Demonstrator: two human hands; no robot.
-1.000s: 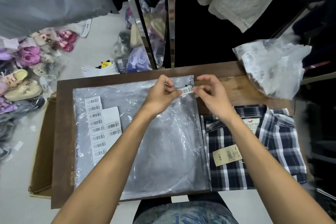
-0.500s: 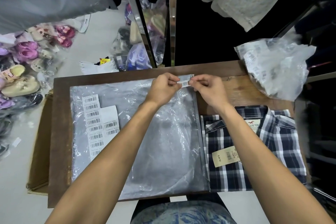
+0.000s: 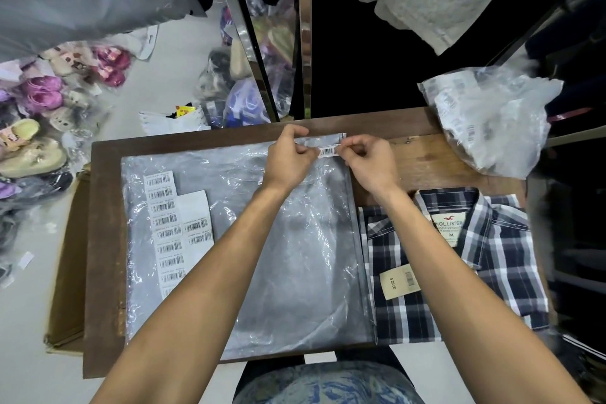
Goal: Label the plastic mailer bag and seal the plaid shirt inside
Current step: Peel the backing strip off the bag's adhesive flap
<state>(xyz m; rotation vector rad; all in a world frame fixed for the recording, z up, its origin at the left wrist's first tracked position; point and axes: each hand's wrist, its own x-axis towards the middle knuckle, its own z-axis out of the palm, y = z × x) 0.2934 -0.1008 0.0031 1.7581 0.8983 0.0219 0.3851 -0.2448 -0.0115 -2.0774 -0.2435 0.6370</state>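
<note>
A clear plastic mailer bag lies flat over a grey sheet on the wooden table. At its far right corner a small white barcode label is stretched between my left hand and my right hand, both pinching its ends just over the bag's top edge. A folded navy-and-white plaid shirt with a tan price tag lies to the right of the bag, outside it. Sheets of barcode labels rest on the bag's left part.
A crumpled clear bag with printed stickers sits at the table's far right corner. A cardboard box stands beside the table on the left. Shoes in bags cover the floor at left. Metal rack posts rise behind the table.
Both hands carried the label away from me and down toward the bag's far right corner. The bag, shirt and label sheets have not moved.
</note>
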